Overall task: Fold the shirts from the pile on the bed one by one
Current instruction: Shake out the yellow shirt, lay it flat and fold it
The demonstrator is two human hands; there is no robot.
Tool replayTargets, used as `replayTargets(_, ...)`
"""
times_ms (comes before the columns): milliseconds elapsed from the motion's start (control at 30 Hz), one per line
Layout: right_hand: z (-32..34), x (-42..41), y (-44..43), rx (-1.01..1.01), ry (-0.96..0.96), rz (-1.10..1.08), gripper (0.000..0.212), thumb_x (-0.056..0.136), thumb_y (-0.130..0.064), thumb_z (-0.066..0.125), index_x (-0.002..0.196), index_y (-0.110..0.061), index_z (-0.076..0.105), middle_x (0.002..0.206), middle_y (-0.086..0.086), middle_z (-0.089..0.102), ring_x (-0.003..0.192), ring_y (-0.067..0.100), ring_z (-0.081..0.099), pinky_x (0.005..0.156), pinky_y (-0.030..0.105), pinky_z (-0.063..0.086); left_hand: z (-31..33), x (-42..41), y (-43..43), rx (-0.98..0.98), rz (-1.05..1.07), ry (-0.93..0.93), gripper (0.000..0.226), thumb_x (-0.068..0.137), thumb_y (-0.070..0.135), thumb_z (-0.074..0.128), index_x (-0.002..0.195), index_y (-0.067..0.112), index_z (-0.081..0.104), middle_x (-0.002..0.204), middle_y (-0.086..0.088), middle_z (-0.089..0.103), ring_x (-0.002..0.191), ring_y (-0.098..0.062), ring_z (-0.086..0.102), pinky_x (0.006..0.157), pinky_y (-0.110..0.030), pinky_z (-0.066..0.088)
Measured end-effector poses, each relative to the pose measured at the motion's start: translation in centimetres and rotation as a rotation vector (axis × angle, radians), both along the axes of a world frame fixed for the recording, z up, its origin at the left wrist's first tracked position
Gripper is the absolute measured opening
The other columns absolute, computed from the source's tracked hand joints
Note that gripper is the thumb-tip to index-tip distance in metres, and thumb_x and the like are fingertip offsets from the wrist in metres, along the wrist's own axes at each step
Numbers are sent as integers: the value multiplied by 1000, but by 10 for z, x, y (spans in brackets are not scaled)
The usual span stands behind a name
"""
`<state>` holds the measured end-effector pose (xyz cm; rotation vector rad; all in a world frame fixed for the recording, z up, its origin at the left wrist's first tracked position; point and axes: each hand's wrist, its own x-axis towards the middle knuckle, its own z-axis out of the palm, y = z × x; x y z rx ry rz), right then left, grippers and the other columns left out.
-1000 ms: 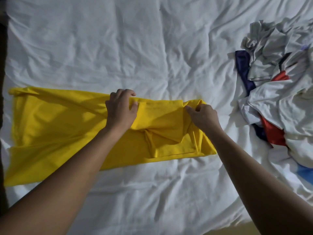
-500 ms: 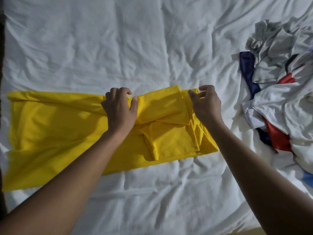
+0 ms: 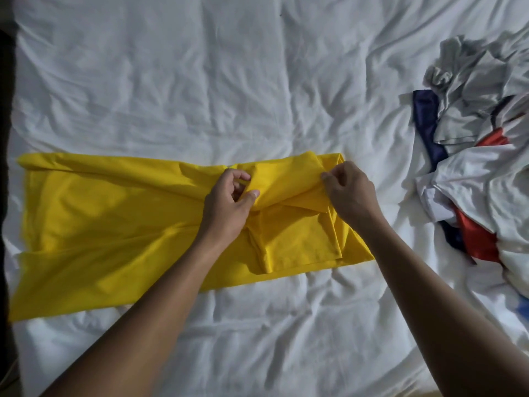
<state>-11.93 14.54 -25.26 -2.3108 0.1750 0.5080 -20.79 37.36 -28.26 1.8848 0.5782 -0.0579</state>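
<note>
At right edge, half-cropped shirt pile [image 3: 475, 173]

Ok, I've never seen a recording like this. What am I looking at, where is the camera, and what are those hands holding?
There is no machine here, only a person's two bare hands. Every picture comes from one camera worn on the person's head, looking forward and down. The left hand and the right hand each pinch the yellow shirt, which lies partly folded on the white bed sheet. At the right lies the pile of unfolded shirts, grey, white, red and navy.
</note>
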Motion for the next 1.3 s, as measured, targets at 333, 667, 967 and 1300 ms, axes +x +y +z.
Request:
replayTargets(333, -11, -32, 7, -148, -264, 165, 30, 94, -19, 69, 122, -15, 59, 115, 6, 60, 106, 26, 55, 88, 37, 45, -1, -20, 10, 69, -14, -43, 26, 91, 12, 75, 114, 21, 65, 95, 7, 70, 85, 0, 65, 75, -13, 49)
replayTargets(667, -18, -57, 147, -184, -309, 874, 56, 78, -30, 76, 130, -23, 57, 127, 5, 55, 116, 33, 47, 91, 46, 41, -3, -44, 160, 891, -374, -11, 59, 65, 0, 70, 121, 18, 65, 127, -7, 62, 120, -33, 54, 96, -50, 45)
replayTargets(967, -34, -49, 169, -471, -395, 952, 42, 77, -10, 62, 119, -13, 58, 107, 14, 58, 97, 39, 57, 80, 46, 40, -3, -36, 256, 1183, -514, 61, 28, 78, 3, 65, 103, 16, 62, 99, -10, 58, 101, -36, 53, 96, -51, 32)
replayTargets(1300, -5, -46, 133, -143, -488, 736, 36, 89, -13, 43, 115, -10, 69, 105, 8, 67, 102, 34, 61, 85, 50, 49, 20, -70, 291, 1063, -251, -18, 20, 84, 4, 63, 100, 16, 67, 98, -9, 61, 93, -37, 59, 86, -49, 39)
